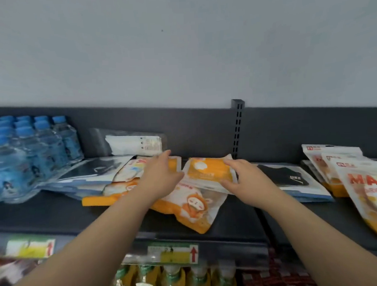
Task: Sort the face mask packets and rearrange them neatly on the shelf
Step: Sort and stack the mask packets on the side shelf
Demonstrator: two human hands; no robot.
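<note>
My right hand (243, 175) seems to pinch the right edge of the top orange packet (208, 170) in the mid-shelf (56, 211) pile, my left hand (161, 176) flat on neighbouring packets; they're light, floppy and slick, best held by sealed edges.

Orange-and-white mask packets (208, 171) lie on dark grey shelf (56, 213).
</note>
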